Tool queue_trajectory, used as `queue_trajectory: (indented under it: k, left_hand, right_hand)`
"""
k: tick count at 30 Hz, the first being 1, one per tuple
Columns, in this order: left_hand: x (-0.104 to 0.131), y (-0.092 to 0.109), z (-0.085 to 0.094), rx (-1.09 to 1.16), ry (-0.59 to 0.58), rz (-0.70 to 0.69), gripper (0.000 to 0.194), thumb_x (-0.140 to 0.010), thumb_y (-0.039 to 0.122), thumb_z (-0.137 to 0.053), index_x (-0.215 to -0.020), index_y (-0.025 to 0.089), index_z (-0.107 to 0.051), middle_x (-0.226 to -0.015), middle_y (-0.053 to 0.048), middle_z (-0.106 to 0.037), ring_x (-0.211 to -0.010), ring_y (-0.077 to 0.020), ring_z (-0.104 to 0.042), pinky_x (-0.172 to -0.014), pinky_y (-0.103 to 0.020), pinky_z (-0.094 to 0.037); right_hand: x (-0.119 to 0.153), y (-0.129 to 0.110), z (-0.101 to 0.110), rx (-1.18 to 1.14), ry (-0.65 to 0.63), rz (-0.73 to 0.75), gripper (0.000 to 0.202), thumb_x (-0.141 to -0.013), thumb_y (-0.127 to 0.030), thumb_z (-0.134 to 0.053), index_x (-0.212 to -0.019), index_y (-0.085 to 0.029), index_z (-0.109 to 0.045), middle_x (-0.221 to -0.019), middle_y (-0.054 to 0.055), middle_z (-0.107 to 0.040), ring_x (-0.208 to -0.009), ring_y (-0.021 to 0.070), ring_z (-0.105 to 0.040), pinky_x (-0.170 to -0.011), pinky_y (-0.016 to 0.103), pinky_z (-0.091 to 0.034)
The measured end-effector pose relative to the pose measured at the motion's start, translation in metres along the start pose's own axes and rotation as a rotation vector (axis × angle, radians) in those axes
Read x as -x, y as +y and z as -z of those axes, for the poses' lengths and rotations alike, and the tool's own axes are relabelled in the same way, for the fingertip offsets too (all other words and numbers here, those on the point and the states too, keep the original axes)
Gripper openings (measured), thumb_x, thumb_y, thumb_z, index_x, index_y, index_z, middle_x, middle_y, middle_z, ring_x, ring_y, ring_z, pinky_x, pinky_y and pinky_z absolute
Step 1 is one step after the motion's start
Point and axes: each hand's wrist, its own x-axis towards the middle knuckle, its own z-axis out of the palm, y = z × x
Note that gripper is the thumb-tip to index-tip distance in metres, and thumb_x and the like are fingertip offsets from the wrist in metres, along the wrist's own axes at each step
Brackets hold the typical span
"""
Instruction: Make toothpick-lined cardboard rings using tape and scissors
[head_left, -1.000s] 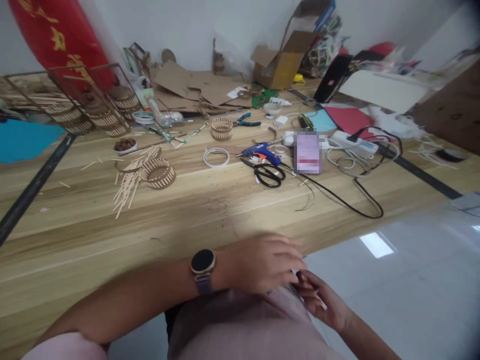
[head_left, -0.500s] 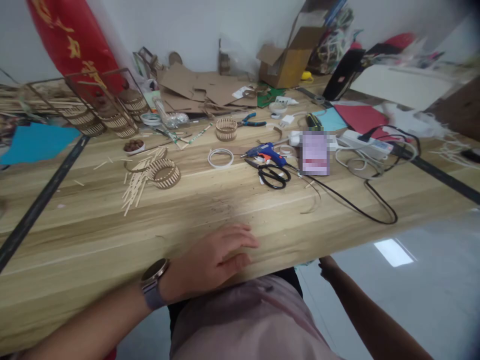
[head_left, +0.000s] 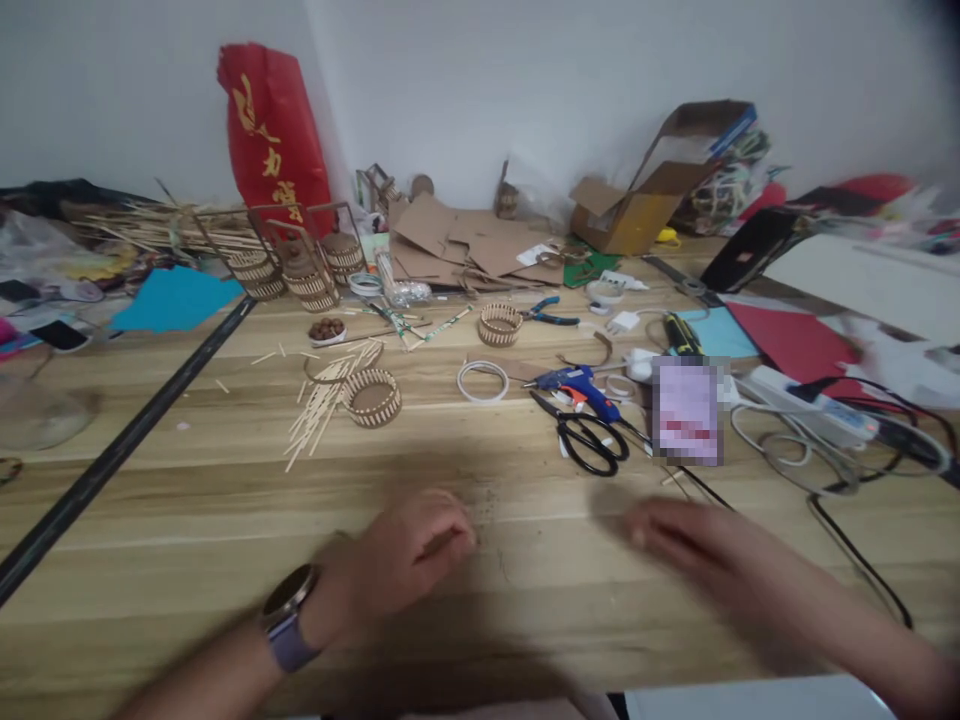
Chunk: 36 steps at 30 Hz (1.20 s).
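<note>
My left hand [head_left: 424, 545], with a watch [head_left: 289, 615] on its wrist, is over the front of the wooden table [head_left: 225, 560]. Its fingers curl in toward the thumb, and nothing shows in them. To the right, my right hand [head_left: 686, 540] is above the table, smeared by motion; whether it holds anything cannot be made out. Black-handled scissors [head_left: 592, 440] and a blue glue gun [head_left: 577, 385] lie beyond it. Past my left hand are a small round stick-walled basket [head_left: 373, 398], loose thin sticks [head_left: 322, 400] and a white ring of tape [head_left: 482, 382].
Farther back stand a second round basket [head_left: 500, 325], blue-handled pliers [head_left: 551, 312], a bowl of brown balls [head_left: 328, 332] and several handled baskets [head_left: 311, 285]. Cardboard pieces [head_left: 465, 240] lie by the wall. A power strip [head_left: 814, 405] with cables and a pixelated pink item [head_left: 686, 410] are at right.
My right hand has come up from beside the table's edge to above the tabletop. My left hand's fingers have gone from stretched out to curled. The view has shifted, showing more at left.
</note>
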Motion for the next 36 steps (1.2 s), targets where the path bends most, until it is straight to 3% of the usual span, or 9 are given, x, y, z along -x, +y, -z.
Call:
queue_trajectory:
  k: [2,3,7,11,14,21,27,32,36]
  left_hand:
    - [-0.017,0.005,-0.004,-0.022,-0.051,-0.092,0.037,-0.101,0.039,-0.036,-0.084,0.017,-0.061,-0.086,-0.006,-0.067,-0.091,-0.0185,-0.061,-0.085,-0.032,-0.047]
    - [-0.025,0.006,-0.006,-0.035,-0.067,-0.119,0.04,-0.101,0.04,-0.034,-0.083,0.017,-0.061,-0.085,-0.007,-0.067,-0.091,-0.0189,-0.06,-0.085,-0.032,-0.047]
    - [-0.043,0.01,-0.015,-0.056,-0.122,-0.176,0.045,-0.102,0.042,-0.029,-0.08,0.017,-0.06,-0.082,-0.007,-0.066,-0.088,-0.019,-0.06,-0.084,-0.032,-0.047]
    - [-0.055,0.009,-0.022,-0.095,-0.151,-0.201,0.041,-0.102,0.037,-0.032,-0.081,0.017,-0.061,-0.083,-0.007,-0.068,-0.084,-0.0182,-0.061,-0.081,-0.03,-0.047]
    - [-0.065,0.009,-0.026,-0.13,-0.176,-0.225,0.036,-0.101,0.033,-0.037,-0.082,0.016,-0.063,-0.084,-0.006,-0.07,-0.082,-0.0172,-0.062,-0.079,-0.029,-0.046]
    - [-0.073,0.012,-0.035,-0.144,-0.21,-0.267,0.031,-0.099,0.029,-0.041,-0.084,0.017,-0.065,-0.084,-0.005,-0.071,-0.084,-0.0167,-0.064,-0.082,-0.028,-0.046]
    - [-0.062,0.01,-0.039,-0.165,-0.168,-0.24,0.028,-0.098,0.026,-0.043,-0.083,0.018,-0.065,-0.082,-0.003,-0.07,-0.082,-0.017,-0.064,-0.08,-0.028,-0.047]
    - [-0.055,0.009,-0.04,-0.186,-0.18,-0.231,0.021,-0.094,0.023,-0.05,-0.079,0.018,-0.064,-0.08,-0.002,-0.071,-0.079,-0.0174,-0.064,-0.079,-0.028,-0.048]
    - [-0.051,0.011,-0.037,-0.208,-0.187,-0.234,0.023,-0.095,0.024,-0.049,-0.08,0.018,-0.064,-0.08,-0.002,-0.071,-0.08,-0.0175,-0.064,-0.08,-0.028,-0.048]
  right_hand:
    - [-0.057,-0.009,0.032,0.343,0.109,-0.001,0.025,-0.089,-0.032,-0.05,-0.099,-0.025,-0.072,-0.097,0.008,-0.073,-0.084,0.0237,-0.069,-0.074,0.032,-0.053]
    - [-0.08,-0.009,0.042,0.394,0.131,-0.017,0.029,-0.089,-0.03,-0.049,-0.108,-0.021,-0.07,-0.106,0.011,-0.071,-0.09,0.0255,-0.068,-0.077,0.034,-0.052]
    - [-0.131,0.005,0.05,0.488,0.196,-0.092,0.033,-0.091,-0.032,-0.048,-0.112,-0.016,-0.068,-0.116,0.017,-0.066,-0.104,0.0298,-0.064,-0.083,0.036,-0.048]
    - [-0.148,0.017,0.046,0.531,0.167,-0.229,0.025,-0.087,-0.038,-0.057,-0.089,-0.016,-0.071,-0.082,0.012,-0.073,-0.073,0.0263,-0.067,-0.06,0.031,-0.043]
    - [-0.154,0.015,0.048,0.527,0.139,-0.247,0.021,-0.083,-0.037,-0.061,-0.077,-0.018,-0.069,-0.073,0.009,-0.072,-0.066,0.0225,-0.066,-0.054,0.027,-0.038]
    - [-0.178,0.014,0.063,0.49,0.263,-0.283,0.027,-0.089,-0.039,-0.058,-0.094,-0.014,-0.068,-0.085,0.012,-0.072,-0.078,0.0246,-0.067,-0.06,0.029,-0.043]
    - [-0.209,0.031,0.062,0.444,0.362,-0.401,0.032,-0.095,-0.037,-0.058,-0.119,-0.016,-0.059,-0.111,0.006,-0.065,-0.09,0.0179,-0.065,-0.078,0.038,-0.056]
    - [-0.223,0.033,0.057,0.434,0.394,-0.407,0.032,-0.095,-0.036,-0.059,-0.12,-0.017,-0.059,-0.116,0.007,-0.064,-0.096,0.0196,-0.065,-0.082,0.04,-0.056]
    - [-0.211,0.019,0.056,0.451,0.396,-0.294,0.032,-0.094,-0.038,-0.056,-0.114,-0.013,-0.061,-0.113,0.012,-0.064,-0.097,0.0228,-0.064,-0.081,0.039,-0.052]
